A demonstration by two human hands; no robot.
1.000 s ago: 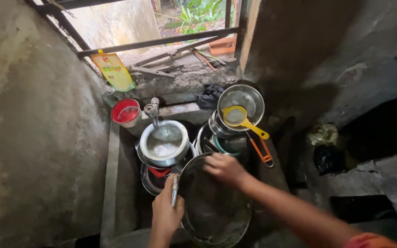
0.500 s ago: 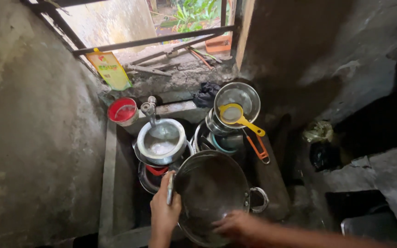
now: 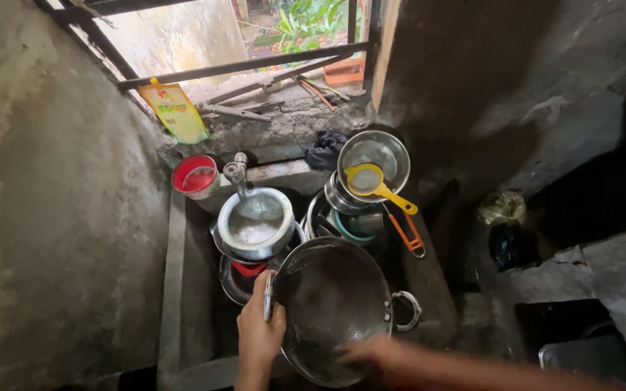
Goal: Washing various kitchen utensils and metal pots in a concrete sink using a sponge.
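Left hand (image 3: 259, 334) clamped around the left handle of a dark two-handled wok (image 3: 335, 308), fingers wrapped tight. Right hand (image 3: 371, 352) blurred, pressed inside the wok near its lower rim; fingers' curl impossible to tell. Wok tilted over a concrete sink (image 3: 182, 289). Behind the wok: steel pot of water (image 3: 257, 223) under a tap (image 3: 238, 171), yellow strainer (image 3: 371, 181) in a steel bowl (image 3: 374, 153), red cup (image 3: 195, 175) farther left.

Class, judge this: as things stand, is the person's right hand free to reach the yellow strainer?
Probably yes. The right hand rests inside the dark wok, holding nothing visible, and the yellow strainer lies uncovered atop the stacked pots beyond it.
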